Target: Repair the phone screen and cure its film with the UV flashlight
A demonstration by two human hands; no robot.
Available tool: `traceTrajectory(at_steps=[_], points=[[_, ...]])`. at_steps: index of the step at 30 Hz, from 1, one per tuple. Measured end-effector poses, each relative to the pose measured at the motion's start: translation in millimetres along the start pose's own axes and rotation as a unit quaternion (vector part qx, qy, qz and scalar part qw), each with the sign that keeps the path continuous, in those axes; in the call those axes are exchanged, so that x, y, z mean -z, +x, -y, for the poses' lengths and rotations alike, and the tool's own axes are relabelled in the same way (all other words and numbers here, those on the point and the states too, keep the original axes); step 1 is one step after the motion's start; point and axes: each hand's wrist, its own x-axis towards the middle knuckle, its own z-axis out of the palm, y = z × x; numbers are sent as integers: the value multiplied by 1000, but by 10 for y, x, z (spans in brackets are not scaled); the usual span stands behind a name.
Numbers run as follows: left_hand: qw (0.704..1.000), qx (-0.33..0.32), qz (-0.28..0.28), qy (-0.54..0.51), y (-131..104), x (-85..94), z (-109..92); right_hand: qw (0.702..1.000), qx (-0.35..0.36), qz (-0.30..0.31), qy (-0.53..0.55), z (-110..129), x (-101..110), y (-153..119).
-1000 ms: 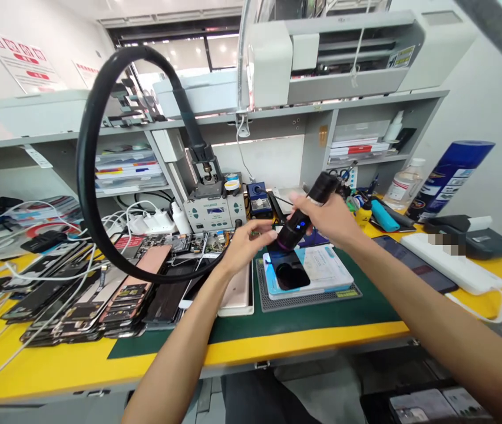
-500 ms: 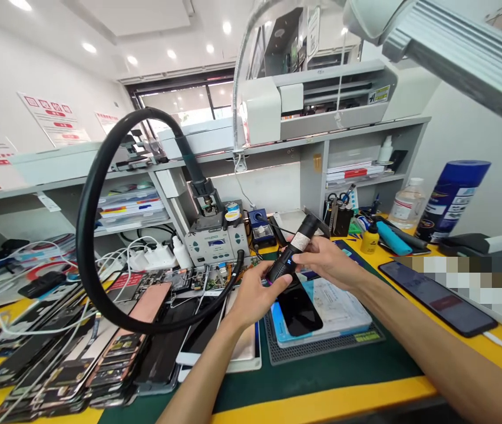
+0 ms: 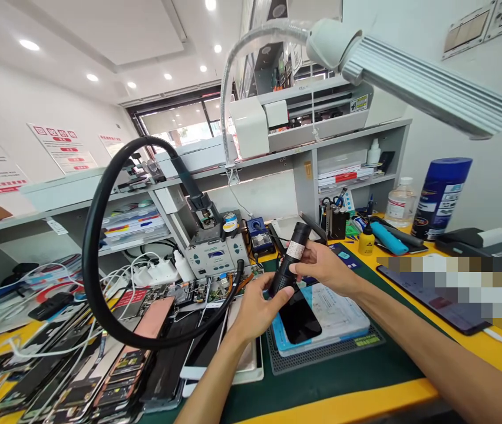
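Note:
A black cylindrical flashlight-like device (image 3: 287, 262) with a pale label band is held tilted at the middle of the view. My left hand (image 3: 260, 306) grips its lower end, and my right hand (image 3: 321, 265) is closed round its upper part. Just below them a black phone (image 3: 300, 318) lies screen up on a blue and white box (image 3: 339, 315). That box rests on a grey perforated mat (image 3: 326, 359) over a dark green mat (image 3: 392, 368). The device's lower tip is partly hidden by my left fingers.
A thick black hose (image 3: 89, 247) loops at the left over phone parts (image 3: 122, 371). A grey soldering or hot-air station (image 3: 218, 256) stands behind. At the right are a yellow bottle (image 3: 366, 242), a blue spray can (image 3: 442, 200) and a large phone (image 3: 436, 300). A lamp (image 3: 428, 82) hangs above.
The view has shifted and tilted slightly. The black device now stands more upright in both hands, and the small lit display and purple glow seen on it before no longer show.

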Motion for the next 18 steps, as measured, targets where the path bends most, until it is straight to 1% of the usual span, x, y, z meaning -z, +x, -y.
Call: traceTrajectory(at_steps=[4, 7, 11, 14, 16, 18], points=[[1000, -6, 3, 9, 17, 6, 54, 1000, -6, -5, -6, 18, 16, -7], [999, -9, -10, 36, 3, 3, 44, 1000, -5, -15, -16, 34, -10, -29], [993, -30, -51, 104, -68, 0, -87, 998, 2, -23, -50, 109, -143, -117], [983, -67, -63, 156, -120, 27, -215, 995, 8, -23, -99, 169, -238, -191], [979, -84, -66, 173, -173, 62, -284, 990, 13, -36, -135, 202, -268, -226], [976, -94, -81, 176, -267, 109, -334, 987, 21, -44, -153, 230, -266, -250]])
